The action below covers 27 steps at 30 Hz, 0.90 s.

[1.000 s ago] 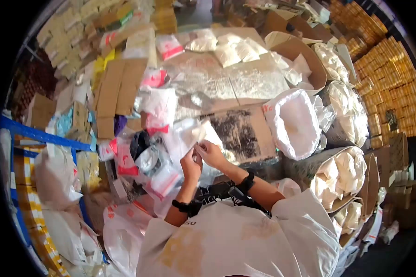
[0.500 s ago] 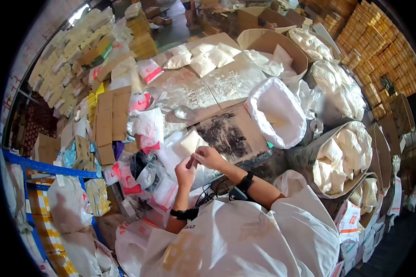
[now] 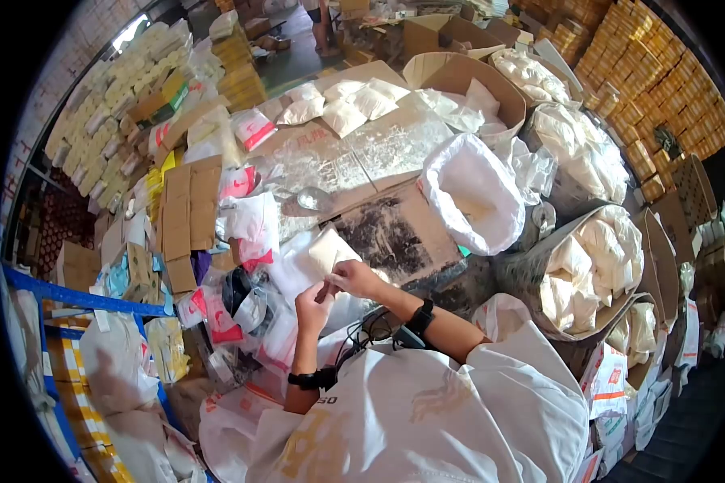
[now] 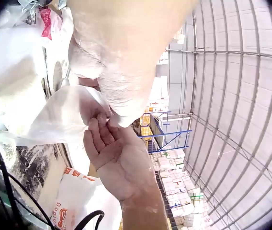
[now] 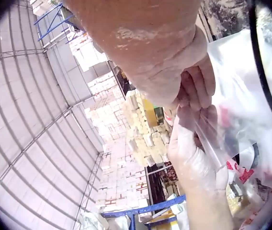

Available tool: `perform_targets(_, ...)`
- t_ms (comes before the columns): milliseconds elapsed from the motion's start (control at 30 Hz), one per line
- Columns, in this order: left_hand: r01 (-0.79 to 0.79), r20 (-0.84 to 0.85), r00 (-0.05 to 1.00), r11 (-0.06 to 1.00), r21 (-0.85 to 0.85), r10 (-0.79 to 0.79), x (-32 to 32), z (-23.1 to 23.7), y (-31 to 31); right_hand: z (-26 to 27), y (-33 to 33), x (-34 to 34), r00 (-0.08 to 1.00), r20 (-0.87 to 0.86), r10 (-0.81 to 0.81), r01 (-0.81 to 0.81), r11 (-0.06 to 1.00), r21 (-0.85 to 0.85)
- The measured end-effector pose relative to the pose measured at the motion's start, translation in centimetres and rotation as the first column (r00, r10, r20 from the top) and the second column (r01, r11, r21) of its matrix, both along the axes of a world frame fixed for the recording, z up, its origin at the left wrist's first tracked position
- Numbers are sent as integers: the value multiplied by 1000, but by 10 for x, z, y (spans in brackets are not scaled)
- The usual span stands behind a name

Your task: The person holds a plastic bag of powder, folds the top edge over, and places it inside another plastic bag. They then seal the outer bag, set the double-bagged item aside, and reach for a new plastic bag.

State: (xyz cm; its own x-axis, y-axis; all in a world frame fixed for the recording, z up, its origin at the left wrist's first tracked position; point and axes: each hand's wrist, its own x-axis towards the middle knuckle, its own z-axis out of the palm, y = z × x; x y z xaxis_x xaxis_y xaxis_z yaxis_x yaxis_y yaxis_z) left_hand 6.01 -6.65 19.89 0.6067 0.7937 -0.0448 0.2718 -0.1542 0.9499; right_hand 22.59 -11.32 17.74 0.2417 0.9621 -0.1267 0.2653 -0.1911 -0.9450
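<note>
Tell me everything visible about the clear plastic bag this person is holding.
The clear plastic bag looks thin, soft and see-through, slightly cloudy, with loose creases. The left grip and the right grip meet at one narrow end, fingertips pinching it, and the film spreads wider away from them. In the head view the grips largely hide it. Whether it is open, and whether anything is inside, cannot be told.

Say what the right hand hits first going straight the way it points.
Probably the left hand, directly ahead of the right hand, where both pinch the clear plastic bag; the exact gap is hard to judge.
</note>
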Motion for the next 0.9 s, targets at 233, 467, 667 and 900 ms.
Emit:
perform_targets(233, 62, -45, 997, 998, 16, -61, -7, 12, -1, -5, -9, 1, 991, -64, 119, -116, 992, 47)
perform_targets(467, 157, 117, 983, 981, -111, -144, -21, -17, 7, 0, -18, 0, 958, -245, 146, -141, 989, 36)
perform_targets(667, 215, 173, 968, 958, -188, -184, -26, -10, 7, -25, -13, -4, 921, -360, 147, -136, 989, 55)
perform_targets(900, 244, 216, 958, 928, -280, -187, -31, -6, 5, -16, -17, -9, 807, -571, 149, -124, 989, 82)
